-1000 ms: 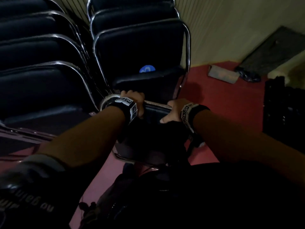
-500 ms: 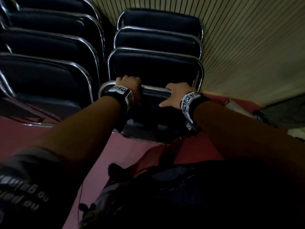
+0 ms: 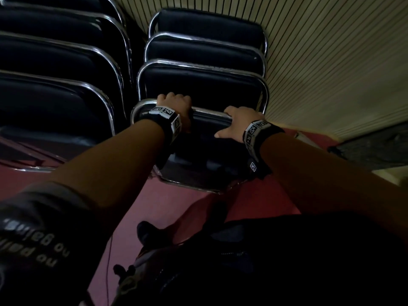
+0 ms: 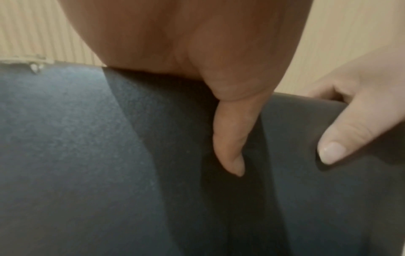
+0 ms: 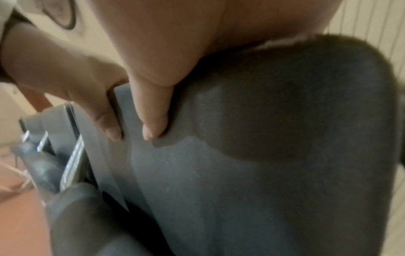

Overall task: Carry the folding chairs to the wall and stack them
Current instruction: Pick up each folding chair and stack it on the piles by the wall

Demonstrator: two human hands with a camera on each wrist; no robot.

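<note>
I hold a folded black folding chair (image 3: 207,138) by the top of its chrome-framed backrest. My left hand (image 3: 174,104) curls over the top rail near its left corner. My right hand (image 3: 237,123) grips the rail further right, thumb on the front pad. The chair stands on the red floor right in front of the right stack of folded chairs (image 3: 205,85). In the left wrist view my left thumb (image 4: 230,138) lies on the black pad (image 4: 87,155). In the right wrist view my right thumb (image 5: 153,107) presses the pad (image 5: 263,155), next to my left hand (image 5: 83,83).
A second, longer stack of folded chairs (image 3: 55,74) leans to the left. Both stacks rest against a slatted cream wall (image 3: 331,62). Red floor (image 3: 165,206) lies between me and the stacks. A dark mat (image 3: 375,146) lies at the right.
The held chair has moved forward and closer to the right stack. Both hands kept their grip on the top rail. The view has tilted upward toward the wall.
</note>
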